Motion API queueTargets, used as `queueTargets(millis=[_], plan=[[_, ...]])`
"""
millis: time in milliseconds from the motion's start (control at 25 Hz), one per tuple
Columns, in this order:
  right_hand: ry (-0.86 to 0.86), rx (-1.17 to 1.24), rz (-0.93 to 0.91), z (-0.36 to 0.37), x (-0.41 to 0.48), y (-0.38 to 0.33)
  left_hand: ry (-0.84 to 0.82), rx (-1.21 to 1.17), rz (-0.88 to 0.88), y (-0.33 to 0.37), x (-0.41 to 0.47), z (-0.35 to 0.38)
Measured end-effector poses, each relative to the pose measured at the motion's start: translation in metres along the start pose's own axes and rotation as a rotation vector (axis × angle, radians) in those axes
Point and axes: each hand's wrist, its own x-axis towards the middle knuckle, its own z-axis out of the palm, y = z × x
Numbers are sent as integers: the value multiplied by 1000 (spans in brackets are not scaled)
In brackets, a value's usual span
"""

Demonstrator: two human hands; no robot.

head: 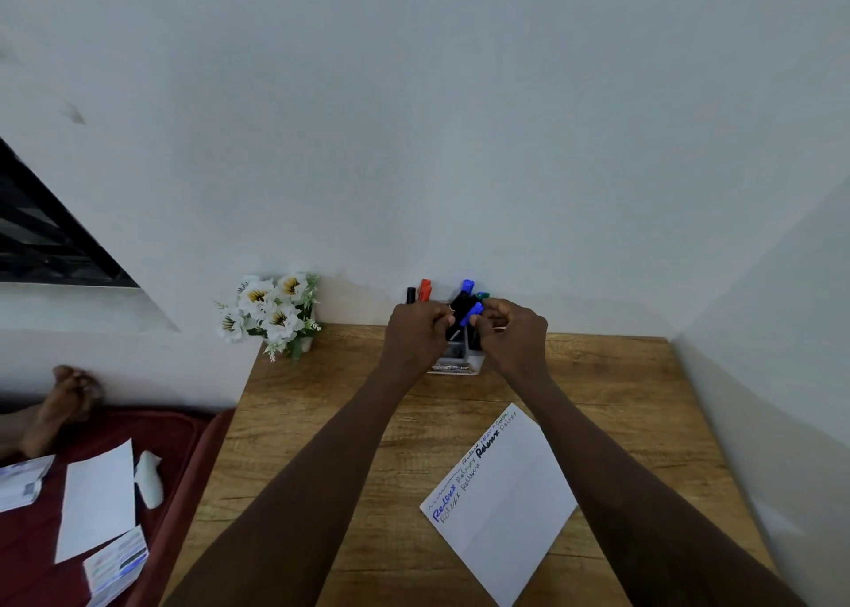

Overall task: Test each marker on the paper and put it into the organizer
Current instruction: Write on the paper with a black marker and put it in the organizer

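Both hands are raised over the white organizer (455, 361) at the back of the wooden table. My left hand (416, 330) and my right hand (513, 330) together grip a marker (462, 314) with a black body and a blue cap, held tilted between them just above the organizer. Which hand holds the cap I cannot tell. Red markers (425, 290), a black one (410, 294), a blue one (467, 286) and a green one (482, 294) stand in the organizer behind my fingers. The white paper (506, 505) with blue and black test writing lies at the front right.
White artificial flowers (271, 314) stand at the table's back left corner, by the wall. A wall closes the right side. To the left lies a dark red bed (92, 431) with papers, small boxes, a white object and another person's foot (64, 404).
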Motion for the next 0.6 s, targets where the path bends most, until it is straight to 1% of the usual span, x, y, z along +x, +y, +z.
queueTargets(millis=[200,320,440,600], plan=[[-58,-56,-65,-7,-4,-9,0,56,50,11,-6,-10],[-152,-145,-99,-8,-8,-13,-5,82,88,16,-11,-15],[-244,-221,-98,-8,-13,-14,-44,74,92,19,-14,-20],[-251,-256,-98,-11,-19,-15,-66,64,111,21,-22,-24]])
